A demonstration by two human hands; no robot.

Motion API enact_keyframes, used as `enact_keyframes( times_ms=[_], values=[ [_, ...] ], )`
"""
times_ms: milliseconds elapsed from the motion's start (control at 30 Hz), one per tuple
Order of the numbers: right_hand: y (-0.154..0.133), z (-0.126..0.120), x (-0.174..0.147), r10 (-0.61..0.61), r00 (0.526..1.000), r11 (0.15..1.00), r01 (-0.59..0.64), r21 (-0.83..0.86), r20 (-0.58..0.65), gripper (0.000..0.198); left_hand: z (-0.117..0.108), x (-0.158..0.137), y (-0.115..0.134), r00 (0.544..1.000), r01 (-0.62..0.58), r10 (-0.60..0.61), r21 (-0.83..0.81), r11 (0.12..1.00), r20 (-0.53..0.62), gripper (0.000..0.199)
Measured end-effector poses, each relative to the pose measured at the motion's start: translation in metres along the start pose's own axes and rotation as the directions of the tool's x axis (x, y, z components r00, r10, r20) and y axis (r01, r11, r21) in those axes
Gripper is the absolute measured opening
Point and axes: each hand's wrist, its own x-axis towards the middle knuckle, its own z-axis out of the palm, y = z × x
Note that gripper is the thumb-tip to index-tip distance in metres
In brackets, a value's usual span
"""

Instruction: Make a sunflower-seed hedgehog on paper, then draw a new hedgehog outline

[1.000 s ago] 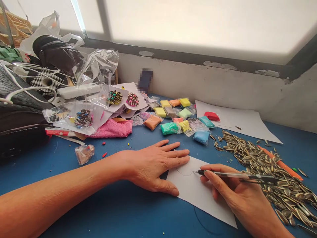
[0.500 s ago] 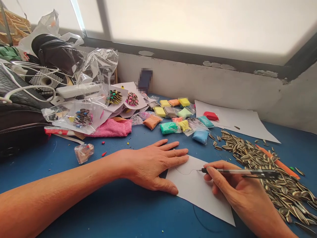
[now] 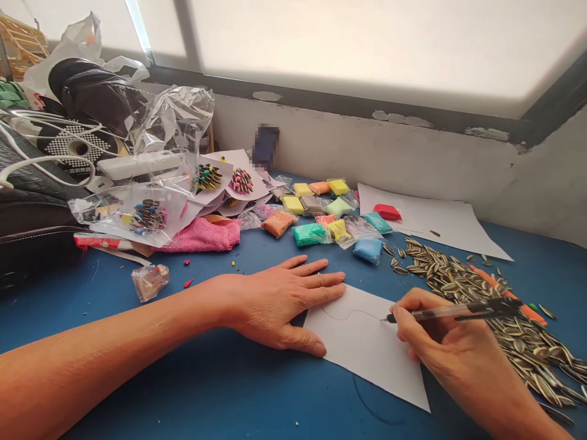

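Observation:
A sheet of white paper (image 3: 367, 351) lies on the blue tabletop in front of me. My left hand (image 3: 288, 305) rests flat on its left edge, palm down with the fingers spread. In my right hand (image 3: 443, 342) a black pen (image 3: 458, 310) is gripped between thumb and fingers. The pen's tip touches the paper near its upper right edge. From near my left fingertips a thin wavy line (image 3: 351, 313) runs across the sheet to the tip. The lower fingers of my right hand are partly hidden.
Sunflower seeds (image 3: 458, 275) and an orange stick (image 3: 509, 293) lie to the right. Small colored clay packets (image 3: 309, 234) sit beyond my hands, with more white paper (image 3: 440, 214) behind. A pink cloth (image 3: 202, 235), plastic bags and a dark bag (image 3: 36, 232) crowd the left.
My right hand has moved the pen to the right, and the wavy line on the paper is longer. My left hand stays in place on the sheet. The view has shifted slightly.

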Motion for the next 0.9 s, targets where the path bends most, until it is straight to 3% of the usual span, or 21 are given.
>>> enact_keyframes(
  times_ms=[367, 800, 900],
  values=[
    [0.004, -0.004, -0.005, -0.079, 0.997, 0.988, 0.081, -0.128, 0.025, 0.029, 0.0, 0.0, -0.001, 1.0, 0.007, -0.007, -0.004, 1.0, 0.009, 0.088],
    [-0.002, -0.011, -0.007, 0.04, 0.979, 0.989, -0.01, -0.148, 0.2, 0.029, 0.001, -0.001, -0.002, 1.0, -0.013, 0.013, -0.002, 1.0, -0.012, 0.087],
    [-0.007, -0.011, -0.007, 0.051, 0.98, 0.992, -0.028, -0.12, 0.193, 0.03, 0.001, -0.001, -0.002, 1.0, -0.005, 0.005, 0.002, 1.0, -0.005, 0.086]
  ],
)
